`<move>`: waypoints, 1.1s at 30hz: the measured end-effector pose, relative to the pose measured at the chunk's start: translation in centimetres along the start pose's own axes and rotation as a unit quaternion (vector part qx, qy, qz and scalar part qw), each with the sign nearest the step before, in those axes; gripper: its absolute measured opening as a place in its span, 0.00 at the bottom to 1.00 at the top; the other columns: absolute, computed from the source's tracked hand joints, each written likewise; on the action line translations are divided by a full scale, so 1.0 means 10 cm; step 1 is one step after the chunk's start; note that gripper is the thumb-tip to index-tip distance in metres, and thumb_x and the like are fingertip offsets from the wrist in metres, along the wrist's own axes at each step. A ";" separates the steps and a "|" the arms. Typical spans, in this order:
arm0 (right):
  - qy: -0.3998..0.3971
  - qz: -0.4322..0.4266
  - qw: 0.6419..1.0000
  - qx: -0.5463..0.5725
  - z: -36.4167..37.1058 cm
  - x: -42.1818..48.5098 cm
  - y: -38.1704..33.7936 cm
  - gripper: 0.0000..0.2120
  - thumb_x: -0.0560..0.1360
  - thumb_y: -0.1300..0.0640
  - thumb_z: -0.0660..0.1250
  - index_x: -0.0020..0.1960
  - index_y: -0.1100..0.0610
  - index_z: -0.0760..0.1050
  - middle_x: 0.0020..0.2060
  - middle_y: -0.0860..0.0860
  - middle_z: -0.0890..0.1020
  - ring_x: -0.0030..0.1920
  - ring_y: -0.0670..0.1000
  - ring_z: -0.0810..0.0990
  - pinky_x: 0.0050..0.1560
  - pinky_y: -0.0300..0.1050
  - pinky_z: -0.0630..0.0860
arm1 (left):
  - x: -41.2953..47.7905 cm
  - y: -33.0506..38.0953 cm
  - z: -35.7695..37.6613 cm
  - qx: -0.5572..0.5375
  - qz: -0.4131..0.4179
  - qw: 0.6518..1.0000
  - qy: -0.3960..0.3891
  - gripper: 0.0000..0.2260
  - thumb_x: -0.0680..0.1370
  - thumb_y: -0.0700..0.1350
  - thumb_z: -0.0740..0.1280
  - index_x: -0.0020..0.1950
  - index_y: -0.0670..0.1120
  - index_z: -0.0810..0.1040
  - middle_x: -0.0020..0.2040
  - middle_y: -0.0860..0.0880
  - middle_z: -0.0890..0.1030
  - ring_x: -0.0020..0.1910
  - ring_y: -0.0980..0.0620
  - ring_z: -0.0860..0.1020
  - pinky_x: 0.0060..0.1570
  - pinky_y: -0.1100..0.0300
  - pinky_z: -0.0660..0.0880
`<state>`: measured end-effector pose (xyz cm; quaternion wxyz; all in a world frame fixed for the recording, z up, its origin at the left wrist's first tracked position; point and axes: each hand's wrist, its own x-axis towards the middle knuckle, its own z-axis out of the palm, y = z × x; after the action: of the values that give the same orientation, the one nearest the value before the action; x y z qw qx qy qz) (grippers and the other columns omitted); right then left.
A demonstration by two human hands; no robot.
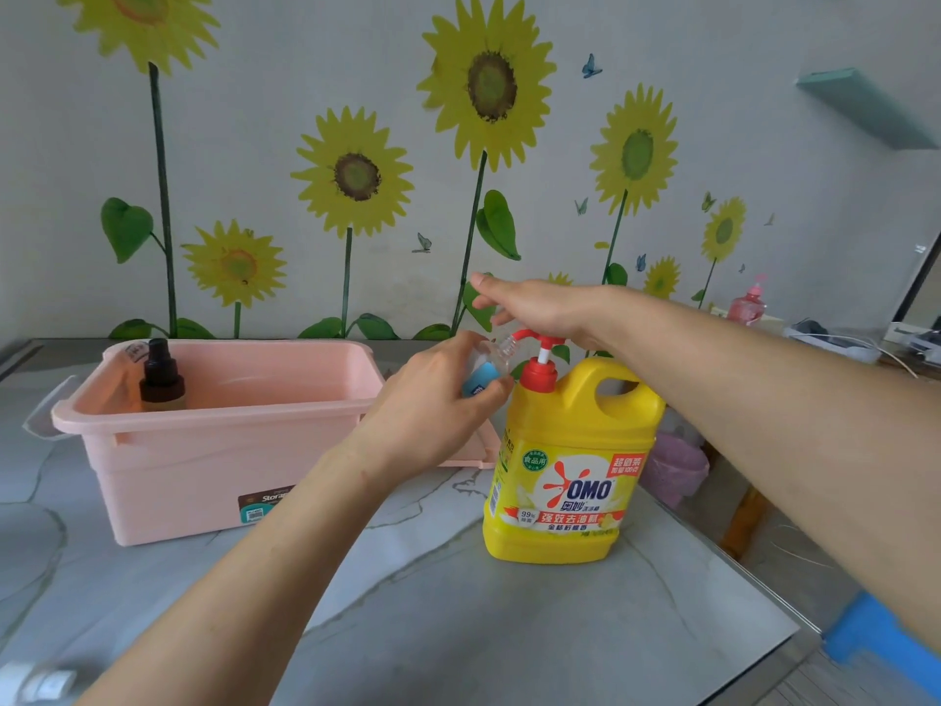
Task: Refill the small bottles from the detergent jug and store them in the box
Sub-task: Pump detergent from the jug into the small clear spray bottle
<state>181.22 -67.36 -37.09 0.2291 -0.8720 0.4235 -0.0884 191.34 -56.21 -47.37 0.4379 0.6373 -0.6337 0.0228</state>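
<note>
A yellow detergent jug (565, 466) with a red pump (538, 366) stands on the marble table. My left hand (433, 400) grips a small clear bottle with a blue label (483, 372), tilted so its open neck meets the pump's spout. My right hand (540, 310) lies flat on top of the pump head with its fingers straight. The pink box (203, 450) sits to the left. A dark amber bottle with a black cap (162, 377) stands upright inside it at the left end.
The pink lid (478, 445) lies flat behind the box and jug. The table's right edge (753, 568) runs close past the jug. A blue stool (876, 639) and a pink bin (677, 466) sit on the floor at right. A blurred object (40, 680) lies at the bottom left.
</note>
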 end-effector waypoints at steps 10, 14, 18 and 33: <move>0.002 0.000 1.000 0.006 0.03 -0.01 0.01 0.34 0.81 0.32 0.43 0.78 0.50 0.64 0.76 0.55 0.67 0.74 0.57 0.66 0.71 0.53 0.60 | 0.01 -0.01 0.00 -0.021 0.004 1.000 0.007 0.17 0.79 0.58 0.64 0.65 0.51 0.73 0.51 0.52 0.79 0.46 0.50 0.77 0.43 0.52 0.73; 0.003 0.004 1.000 0.012 0.11 -0.02 0.04 0.36 0.80 0.30 0.43 0.78 0.50 0.63 0.76 0.54 0.66 0.75 0.57 0.65 0.72 0.54 0.59 | 0.01 -0.02 0.01 -0.021 0.008 1.000 0.004 0.18 0.80 0.58 0.65 0.66 0.51 0.73 0.50 0.54 0.76 0.43 0.51 0.75 0.41 0.55 0.68; -0.002 0.003 1.000 0.001 0.02 -0.03 0.00 0.34 0.81 0.32 0.43 0.78 0.49 0.63 0.77 0.54 0.65 0.76 0.56 0.63 0.74 0.54 0.58 | 0.01 -0.02 0.01 -0.025 0.007 1.000 0.004 0.18 0.80 0.59 0.64 0.66 0.51 0.72 0.50 0.54 0.76 0.44 0.51 0.75 0.41 0.55 0.69; 0.008 0.000 1.000 0.012 0.09 -0.01 0.03 0.35 0.80 0.31 0.43 0.78 0.49 0.64 0.76 0.54 0.67 0.74 0.56 0.66 0.70 0.53 0.61 | 0.03 -0.04 0.01 -0.018 0.014 1.000 0.012 0.20 0.80 0.60 0.64 0.67 0.50 0.73 0.49 0.52 0.78 0.43 0.51 0.75 0.40 0.54 0.69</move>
<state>181.27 -67.13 -37.97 0.2366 -0.8684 0.4241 -0.1004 191.69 -56.58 -47.47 0.4569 0.6201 -0.6373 0.0254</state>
